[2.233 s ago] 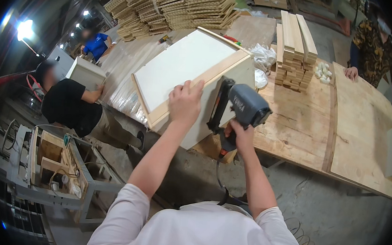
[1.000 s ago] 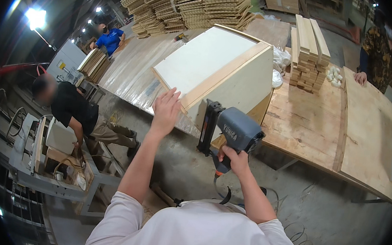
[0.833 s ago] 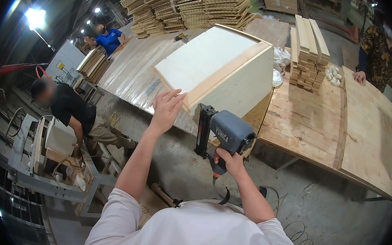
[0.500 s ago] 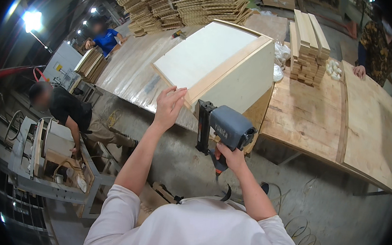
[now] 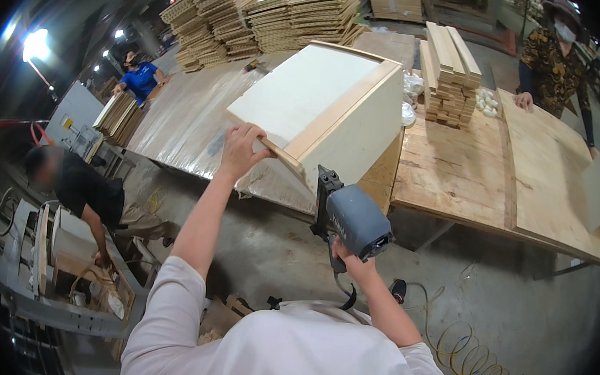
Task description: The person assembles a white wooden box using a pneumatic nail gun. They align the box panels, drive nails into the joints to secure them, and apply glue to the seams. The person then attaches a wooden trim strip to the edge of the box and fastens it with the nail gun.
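Observation:
A large box-shaped wooden cabinet (image 5: 360, 136) with a white panel rests on the table in front of me. My left hand (image 5: 242, 149) is closed on a thin wooden strip (image 5: 283, 156) along the cabinet's near edge; the far fingers are partly hidden. In my right hand (image 5: 356, 261) is a blue-grey and black nail gun (image 5: 357, 220), gripped by its handle. Its nose points up beside the cabinet's near right corner, and I cannot tell whether they touch.
Stacked wooden slats (image 5: 449, 79) stand on a plywood table (image 5: 456, 175) to the right, where a person (image 5: 556, 67) has a hand on a board. At left, a person (image 5: 78, 184) bends over a metal frame. A coiled yellow hose (image 5: 470, 356) lies on the floor.
My left hand has gone from fingers stretched over the cabinet's near corner to gripping the edge strip. The nail gun has turned in my right hand, and the whole view has shifted slightly.

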